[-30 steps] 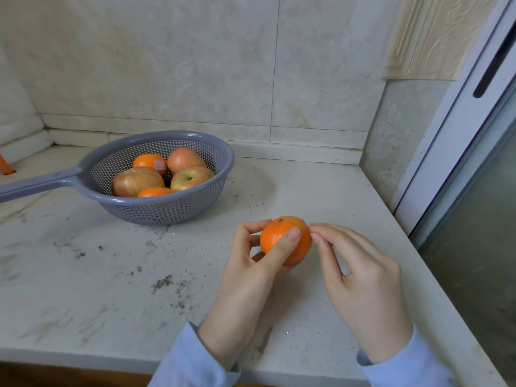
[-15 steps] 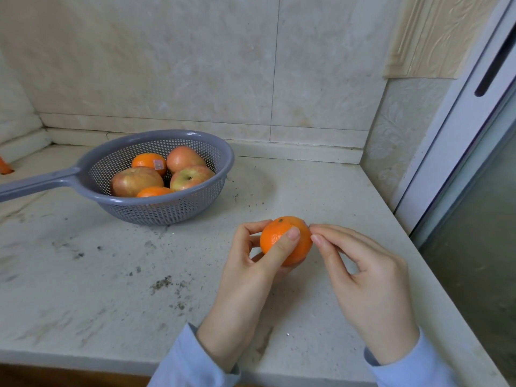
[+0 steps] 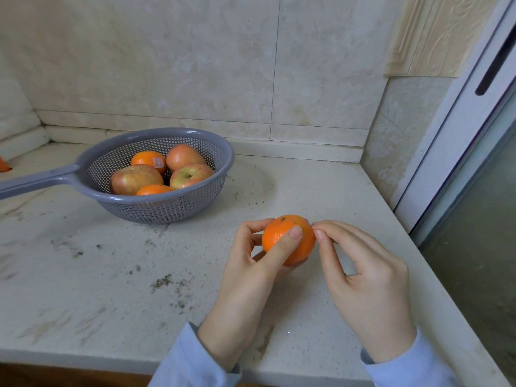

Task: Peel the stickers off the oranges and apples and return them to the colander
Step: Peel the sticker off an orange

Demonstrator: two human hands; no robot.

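My left hand (image 3: pixel 251 277) grips a small orange (image 3: pixel 303 241) above the counter, thumb across its front. My right hand (image 3: pixel 368 277) has thumb and forefinger pinched together at the orange's right side, where a sliver of sticker (image 3: pixel 307 221) seems to show; I cannot tell if the fingers hold it. To the back left stands a grey colander (image 3: pixel 195 202) with a long handle. It holds three apples (image 3: pixel 134 178) and two oranges, one (image 3: pixel 145 160) with a sticker (image 3: pixel 157 162) on it.
The pale stone counter (image 3: pixel 111 275) carries dark crumbs in the middle. Tiled walls close the back and left. A white door frame (image 3: pixel 452 135) stands at the right, past the counter's right edge. An orange object (image 3: pixel 4 166) peeks in at far left.
My right hand's fingertips have shifted slightly at the orange's right side, and the orange has turned a little in my left hand. The colander has not moved.
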